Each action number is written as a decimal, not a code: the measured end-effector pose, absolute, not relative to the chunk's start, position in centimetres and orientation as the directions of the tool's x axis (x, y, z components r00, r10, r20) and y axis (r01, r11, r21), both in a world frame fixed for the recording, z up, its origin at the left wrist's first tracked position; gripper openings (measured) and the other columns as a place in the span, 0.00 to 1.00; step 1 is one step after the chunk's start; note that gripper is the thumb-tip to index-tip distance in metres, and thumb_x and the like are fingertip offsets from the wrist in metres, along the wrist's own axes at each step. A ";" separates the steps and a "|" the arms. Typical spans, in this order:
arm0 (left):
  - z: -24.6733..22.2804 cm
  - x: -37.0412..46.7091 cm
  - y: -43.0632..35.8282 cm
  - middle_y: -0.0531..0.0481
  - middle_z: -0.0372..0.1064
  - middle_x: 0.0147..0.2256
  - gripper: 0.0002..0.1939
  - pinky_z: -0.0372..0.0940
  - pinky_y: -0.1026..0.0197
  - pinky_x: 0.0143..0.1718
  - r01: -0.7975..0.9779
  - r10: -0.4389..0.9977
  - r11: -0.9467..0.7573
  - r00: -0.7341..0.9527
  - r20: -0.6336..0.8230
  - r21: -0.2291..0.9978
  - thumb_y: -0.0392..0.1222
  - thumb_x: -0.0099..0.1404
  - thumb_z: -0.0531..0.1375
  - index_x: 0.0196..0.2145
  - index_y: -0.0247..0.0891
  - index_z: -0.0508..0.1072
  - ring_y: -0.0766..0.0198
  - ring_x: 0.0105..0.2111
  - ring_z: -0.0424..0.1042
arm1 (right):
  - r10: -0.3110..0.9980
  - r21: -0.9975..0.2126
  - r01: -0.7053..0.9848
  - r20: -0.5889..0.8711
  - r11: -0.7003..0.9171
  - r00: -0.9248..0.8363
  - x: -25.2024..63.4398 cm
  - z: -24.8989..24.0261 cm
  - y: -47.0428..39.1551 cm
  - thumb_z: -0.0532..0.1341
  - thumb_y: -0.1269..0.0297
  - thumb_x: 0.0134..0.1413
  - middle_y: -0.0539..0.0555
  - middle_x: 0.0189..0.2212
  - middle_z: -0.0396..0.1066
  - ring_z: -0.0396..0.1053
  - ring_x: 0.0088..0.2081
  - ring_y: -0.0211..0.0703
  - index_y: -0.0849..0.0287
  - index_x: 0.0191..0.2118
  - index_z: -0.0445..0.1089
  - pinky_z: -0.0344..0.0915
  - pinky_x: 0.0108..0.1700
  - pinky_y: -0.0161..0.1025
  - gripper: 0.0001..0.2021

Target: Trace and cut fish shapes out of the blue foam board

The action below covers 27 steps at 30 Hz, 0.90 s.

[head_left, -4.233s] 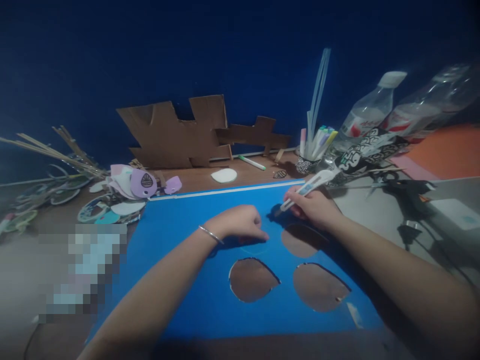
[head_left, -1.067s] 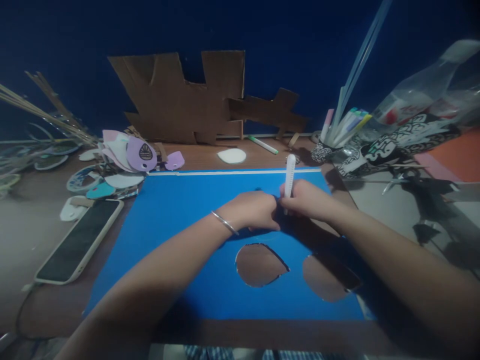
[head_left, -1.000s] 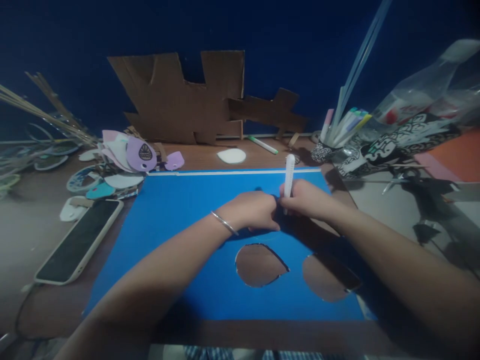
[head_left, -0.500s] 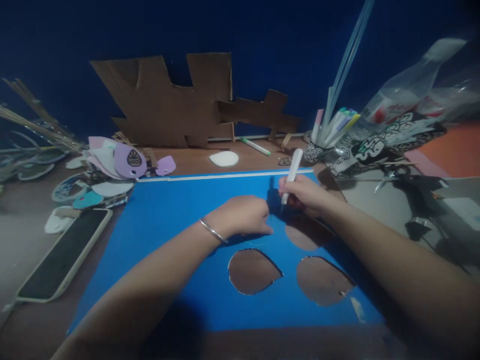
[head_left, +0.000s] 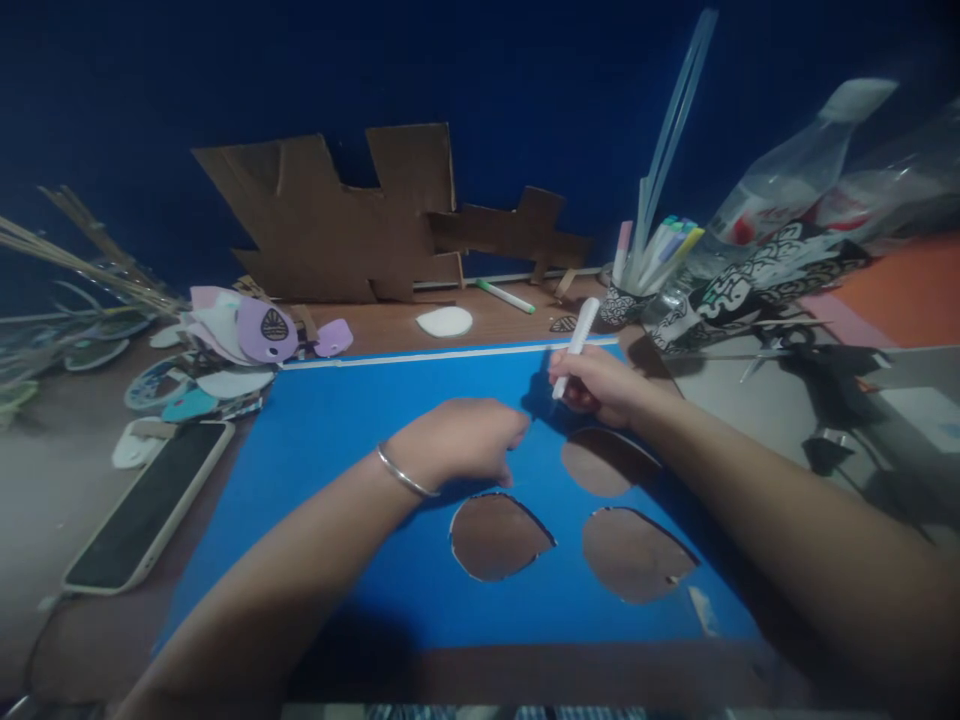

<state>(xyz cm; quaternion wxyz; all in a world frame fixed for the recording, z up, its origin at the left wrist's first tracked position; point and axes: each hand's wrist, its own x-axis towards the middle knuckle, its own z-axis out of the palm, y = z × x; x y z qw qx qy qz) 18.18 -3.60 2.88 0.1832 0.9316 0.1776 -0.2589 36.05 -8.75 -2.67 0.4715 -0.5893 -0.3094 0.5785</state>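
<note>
My left hand (head_left: 480, 440), with a silver bangle at its wrist, rests low over the blue sheet (head_left: 360, 420). Its fingers are curled, and whatever may be under or in them is hidden. A white pen-shaped tool (head_left: 577, 340) is gripped in my right hand (head_left: 596, 385), tilted, with its lower end near the sheet; its tip is too blurred to name. Several drop-shaped holes show brown table through the sheet: a left hole (head_left: 501, 538) just below my left hand, a right hole (head_left: 634, 555), and an upper hole (head_left: 604, 462) below my right hand.
Behind the sheet lie a white drop-shaped piece (head_left: 445, 321) and a green-capped marker (head_left: 506, 296). Cardboard (head_left: 337, 225) leans on the wall. A phone (head_left: 150, 505) and purple paper fish (head_left: 262, 325) are at left; a marker cup (head_left: 622, 303) and plastic bottle (head_left: 795, 165) at right.
My left hand has drawn slightly left, away from my right hand. The right hand with the white tool has shifted a little left and up. The view has tilted slightly.
</note>
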 end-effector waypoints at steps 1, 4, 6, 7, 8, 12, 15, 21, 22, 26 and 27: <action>2.9 18.1 -3.6 0.51 0.66 0.30 0.12 0.52 0.63 0.24 0.406 0.224 -0.880 0.813 -0.537 0.247 0.44 0.51 0.60 0.34 0.39 0.66 0.64 0.26 0.61 | 0.911 -0.914 -0.177 -0.390 -0.365 0.136 36.1 -2.7 -8.8 0.57 0.70 0.39 0.45 0.10 0.54 0.45 0.12 0.27 0.58 0.21 0.56 0.37 0.14 0.29 0.07; 3.0 17.8 -3.7 0.51 0.66 0.29 0.10 0.51 0.63 0.23 0.354 0.193 -0.903 0.842 -0.504 0.245 0.38 0.52 0.57 0.34 0.39 0.66 0.65 0.26 0.61 | 0.911 -0.913 -0.170 -0.393 -0.370 0.127 36.1 -2.6 -8.9 0.58 0.69 0.40 0.45 0.11 0.53 0.45 0.13 0.28 0.57 0.22 0.56 0.37 0.15 0.30 0.07; 3.0 17.7 -3.6 0.51 0.66 0.30 0.10 0.51 0.64 0.23 0.343 0.183 -0.905 0.848 -0.498 0.251 0.37 0.51 0.57 0.34 0.39 0.66 0.65 0.26 0.61 | 0.908 -0.914 -0.152 -0.397 -0.377 0.133 36.0 -2.5 -8.9 0.57 0.69 0.40 0.45 0.12 0.53 0.45 0.13 0.28 0.57 0.22 0.56 0.37 0.15 0.31 0.07; 3.0 17.8 -3.6 0.51 0.66 0.30 0.10 0.51 0.64 0.23 0.344 0.181 -0.904 0.846 -0.501 0.254 0.37 0.51 0.58 0.34 0.39 0.66 0.65 0.27 0.61 | 0.907 -0.914 -0.141 -0.399 -0.381 0.137 36.0 -2.4 -8.9 0.57 0.69 0.40 0.45 0.12 0.53 0.45 0.14 0.28 0.57 0.22 0.56 0.38 0.15 0.31 0.06; 3.0 17.8 -3.5 0.51 0.66 0.31 0.11 0.52 0.64 0.24 0.346 0.179 -0.902 0.843 -0.507 0.258 0.37 0.51 0.58 0.34 0.39 0.66 0.65 0.27 0.61 | 0.905 -0.913 -0.133 -0.402 -0.385 0.140 36.0 -2.4 -8.9 0.57 0.69 0.40 0.45 0.12 0.53 0.45 0.14 0.28 0.57 0.22 0.56 0.38 0.15 0.31 0.07; 2.9 18.0 -3.5 0.51 0.67 0.32 0.12 0.53 0.64 0.24 0.362 0.183 -0.897 0.828 -0.530 0.255 0.40 0.51 0.60 0.35 0.39 0.65 0.65 0.28 0.62 | 0.905 -0.912 -0.148 -0.402 -0.382 0.143 36.0 -2.5 -8.8 0.58 0.69 0.39 0.45 0.12 0.53 0.45 0.13 0.28 0.57 0.22 0.56 0.38 0.15 0.30 0.07; 2.9 18.0 -3.7 0.50 0.67 0.32 0.11 0.53 0.64 0.23 0.368 0.189 -0.898 0.817 -0.545 0.241 0.39 0.52 0.59 0.34 0.37 0.65 0.65 0.27 0.62 | 0.905 -0.910 -0.171 -0.401 -0.376 0.142 36.0 -2.7 -8.8 0.58 0.69 0.39 0.45 0.12 0.53 0.45 0.13 0.28 0.57 0.22 0.56 0.37 0.15 0.30 0.07; 2.7 18.1 -4.0 0.49 0.67 0.31 0.10 0.51 0.64 0.20 0.354 0.185 -0.900 0.837 -0.515 0.254 0.37 0.49 0.59 0.32 0.36 0.64 0.66 0.25 0.61 | 0.898 -0.901 -0.187 -0.419 -0.392 0.134 35.9 -2.5 -8.8 0.57 0.71 0.38 0.45 0.11 0.54 0.45 0.13 0.27 0.58 0.22 0.56 0.37 0.15 0.30 0.06; 2.6 18.1 -4.0 0.49 0.67 0.30 0.10 0.51 0.64 0.20 0.352 0.181 -0.901 0.836 -0.519 0.255 0.37 0.49 0.59 0.32 0.36 0.64 0.66 0.25 0.61 | 0.897 -0.900 -0.188 -0.420 -0.393 0.137 35.9 -2.5 -8.8 0.57 0.71 0.38 0.45 0.10 0.53 0.45 0.12 0.27 0.58 0.22 0.56 0.37 0.15 0.30 0.06; 2.7 18.2 -4.0 0.49 0.67 0.32 0.14 0.53 0.64 0.21 0.330 0.163 -0.911 0.841 -0.516 0.248 0.39 0.47 0.61 0.33 0.36 0.64 0.65 0.26 0.63 | 0.900 -0.903 -0.192 -0.414 -0.385 0.141 35.9 -2.5 -8.8 0.58 0.70 0.38 0.44 0.10 0.53 0.44 0.12 0.27 0.58 0.21 0.56 0.36 0.15 0.30 0.06; 2.8 18.1 -4.0 0.49 0.67 0.32 0.15 0.53 0.64 0.21 0.315 0.159 -0.918 0.847 -0.507 0.239 0.39 0.47 0.61 0.33 0.37 0.64 0.64 0.27 0.63 | 0.901 -0.903 -0.195 -0.411 -0.382 0.138 35.9 -2.5 -8.9 0.58 0.70 0.38 0.44 0.10 0.53 0.45 0.12 0.27 0.58 0.21 0.56 0.36 0.15 0.30 0.07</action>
